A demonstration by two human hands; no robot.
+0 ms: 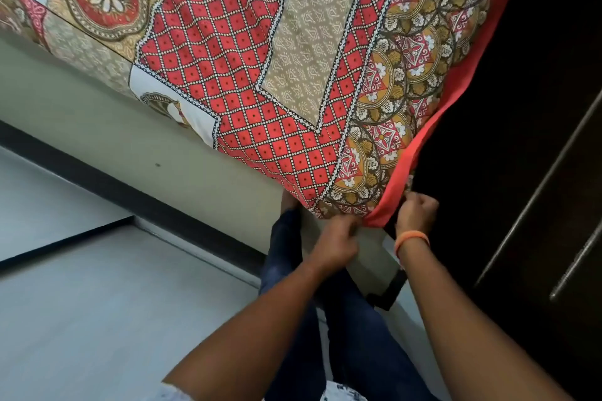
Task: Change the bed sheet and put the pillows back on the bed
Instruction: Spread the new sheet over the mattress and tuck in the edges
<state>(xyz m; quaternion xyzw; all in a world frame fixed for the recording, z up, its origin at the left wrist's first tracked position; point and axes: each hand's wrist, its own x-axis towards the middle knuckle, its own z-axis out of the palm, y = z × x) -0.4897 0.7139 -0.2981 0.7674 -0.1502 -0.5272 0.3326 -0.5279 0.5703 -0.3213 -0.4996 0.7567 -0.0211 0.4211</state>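
Grey floor (81,319), cream wall (97,120), patterned bed sheet (260,75) hanging

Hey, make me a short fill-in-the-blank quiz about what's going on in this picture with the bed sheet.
1. Both hands grip the patterned sheet at its ____ corner.
2. The right hand has an ____ band on its wrist.
3. The left hand pinches the sheet's edge beside its plain ____ border.

Missing words: lower; orange; red

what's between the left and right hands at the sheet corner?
Head view: only the plain red border of the patterned bed sheet spans the short gap between left hand and right hand; both grip it.
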